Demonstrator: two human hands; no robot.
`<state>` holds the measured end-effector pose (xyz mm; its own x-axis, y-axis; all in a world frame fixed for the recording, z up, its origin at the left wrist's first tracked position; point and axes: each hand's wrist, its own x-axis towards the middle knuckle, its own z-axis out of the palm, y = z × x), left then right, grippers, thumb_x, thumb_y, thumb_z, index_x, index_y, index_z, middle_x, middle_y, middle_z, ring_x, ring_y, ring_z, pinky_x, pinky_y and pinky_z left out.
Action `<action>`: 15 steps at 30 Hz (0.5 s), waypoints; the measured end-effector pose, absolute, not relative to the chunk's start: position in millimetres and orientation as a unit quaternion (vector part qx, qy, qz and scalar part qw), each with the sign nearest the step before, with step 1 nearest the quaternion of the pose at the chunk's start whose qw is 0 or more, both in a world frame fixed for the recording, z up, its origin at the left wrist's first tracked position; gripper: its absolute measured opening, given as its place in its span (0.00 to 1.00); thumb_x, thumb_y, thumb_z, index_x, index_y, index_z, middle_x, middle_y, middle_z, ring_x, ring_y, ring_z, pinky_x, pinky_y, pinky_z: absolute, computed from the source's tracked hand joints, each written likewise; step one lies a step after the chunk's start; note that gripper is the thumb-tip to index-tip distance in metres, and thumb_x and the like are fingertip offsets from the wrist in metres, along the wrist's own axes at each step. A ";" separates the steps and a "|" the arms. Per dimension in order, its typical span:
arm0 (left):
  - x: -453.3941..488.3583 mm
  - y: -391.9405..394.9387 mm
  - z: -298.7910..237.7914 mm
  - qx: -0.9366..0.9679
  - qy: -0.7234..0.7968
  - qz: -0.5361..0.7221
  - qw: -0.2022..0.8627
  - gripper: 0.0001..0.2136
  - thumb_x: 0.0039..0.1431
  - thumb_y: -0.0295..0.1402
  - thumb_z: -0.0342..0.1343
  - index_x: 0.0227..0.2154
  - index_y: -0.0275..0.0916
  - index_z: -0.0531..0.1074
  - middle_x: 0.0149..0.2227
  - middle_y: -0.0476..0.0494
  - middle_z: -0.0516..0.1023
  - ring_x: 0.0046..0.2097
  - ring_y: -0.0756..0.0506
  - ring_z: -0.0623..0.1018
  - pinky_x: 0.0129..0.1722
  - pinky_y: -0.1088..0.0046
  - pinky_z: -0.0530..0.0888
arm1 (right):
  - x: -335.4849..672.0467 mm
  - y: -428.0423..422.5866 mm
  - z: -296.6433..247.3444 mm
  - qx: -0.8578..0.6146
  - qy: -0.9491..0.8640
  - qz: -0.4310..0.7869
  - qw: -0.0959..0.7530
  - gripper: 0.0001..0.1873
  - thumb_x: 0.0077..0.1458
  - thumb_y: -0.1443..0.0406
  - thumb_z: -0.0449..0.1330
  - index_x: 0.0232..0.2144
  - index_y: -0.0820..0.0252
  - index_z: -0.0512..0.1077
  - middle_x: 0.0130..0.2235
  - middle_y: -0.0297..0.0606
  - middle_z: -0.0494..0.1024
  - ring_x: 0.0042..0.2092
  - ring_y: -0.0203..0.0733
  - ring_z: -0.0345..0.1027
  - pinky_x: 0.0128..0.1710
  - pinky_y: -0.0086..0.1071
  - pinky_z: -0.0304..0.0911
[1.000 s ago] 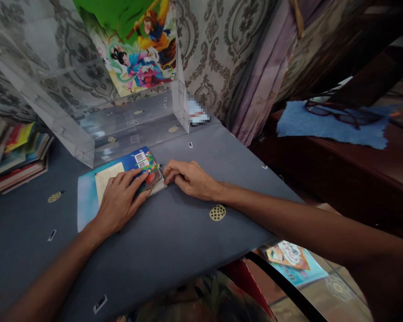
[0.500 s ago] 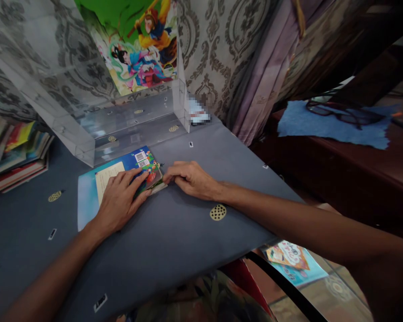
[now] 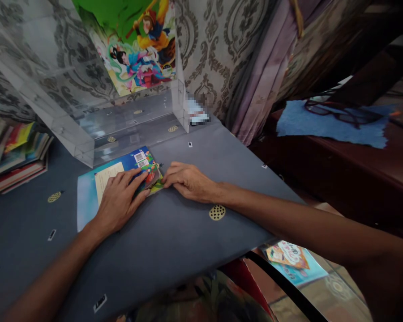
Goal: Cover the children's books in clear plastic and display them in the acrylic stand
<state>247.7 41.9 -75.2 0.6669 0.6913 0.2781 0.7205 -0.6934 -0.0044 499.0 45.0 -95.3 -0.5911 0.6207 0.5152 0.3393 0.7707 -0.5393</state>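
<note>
A thin blue picture book [image 3: 87,197] lies back cover up on the dark grey tabletop [image 3: 174,232], just in front of a clear plastic box. My left hand [image 3: 121,199] rests flat on the book, fingers stretched out toward its right end. Fingertips of my right hand [image 3: 188,180] press together against the book's right edge, where the page corners sit. A colourful cartoon book [image 3: 137,49] stands upright inside the clear box [image 3: 87,112].
A stack of books [image 3: 13,152] sits at the left edge of the table. A patterned curtain [image 3: 221,58] hangs behind. To the right, a dark wooden ledge holds a blue cloth [image 3: 329,125] with eyeglasses. Another booklet [image 3: 292,261] lies on the floor below the table edge.
My right fingertips have slid slightly left, pushing the lifted page edges flatter against the book. My left hand stays in place.
</note>
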 end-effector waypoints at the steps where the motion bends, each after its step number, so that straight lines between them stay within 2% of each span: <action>1: 247.6 42.0 -75.4 -0.911 -0.387 -0.129 0.057 0.24 0.72 0.46 0.39 0.58 0.38 0.69 0.59 0.35 0.73 0.56 0.34 0.71 0.48 0.52 0.70 | 499.2 44.7 -94.9 -0.281 -0.866 0.206 0.358 0.16 0.56 0.79 0.50 0.31 0.60 0.75 0.35 0.38 0.80 0.40 0.40 0.70 0.44 0.35 0.65; 4: 247.3 42.3 -75.4 -0.912 -0.385 -0.131 0.058 0.24 0.72 0.46 0.39 0.58 0.38 0.69 0.59 0.35 0.73 0.56 0.34 0.71 0.48 0.53 0.70 | 499.6 42.3 -91.7 -0.317 -0.836 0.248 0.372 0.16 0.53 0.80 0.50 0.34 0.60 0.73 0.34 0.36 0.80 0.38 0.37 0.72 0.41 0.32 0.65; 8: 247.6 42.3 -74.0 -0.912 -0.386 -0.127 0.058 0.24 0.73 0.46 0.38 0.58 0.38 0.70 0.58 0.35 0.73 0.55 0.34 0.72 0.48 0.53 0.70 | 499.5 38.9 -86.1 -0.339 -0.791 0.327 0.391 0.19 0.52 0.80 0.49 0.42 0.61 0.69 0.37 0.35 0.82 0.38 0.34 0.76 0.40 0.28 0.65; 12: 248.0 42.3 -73.3 -0.912 -0.387 -0.123 0.056 0.24 0.73 0.45 0.37 0.58 0.37 0.70 0.59 0.36 0.73 0.55 0.34 0.72 0.48 0.53 0.70 | 499.2 38.6 -84.3 -0.353 -0.786 0.337 0.379 0.23 0.53 0.80 0.49 0.48 0.60 0.68 0.38 0.34 0.84 0.40 0.34 0.78 0.41 0.28 0.66; 15: 247.8 42.4 -74.0 -0.912 -0.387 -0.122 0.058 0.24 0.73 0.45 0.38 0.58 0.37 0.70 0.58 0.36 0.73 0.55 0.34 0.72 0.48 0.53 0.70 | 499.2 39.3 -85.1 -0.355 -0.788 0.334 0.376 0.24 0.53 0.79 0.49 0.49 0.60 0.70 0.38 0.34 0.84 0.40 0.35 0.78 0.42 0.28 0.67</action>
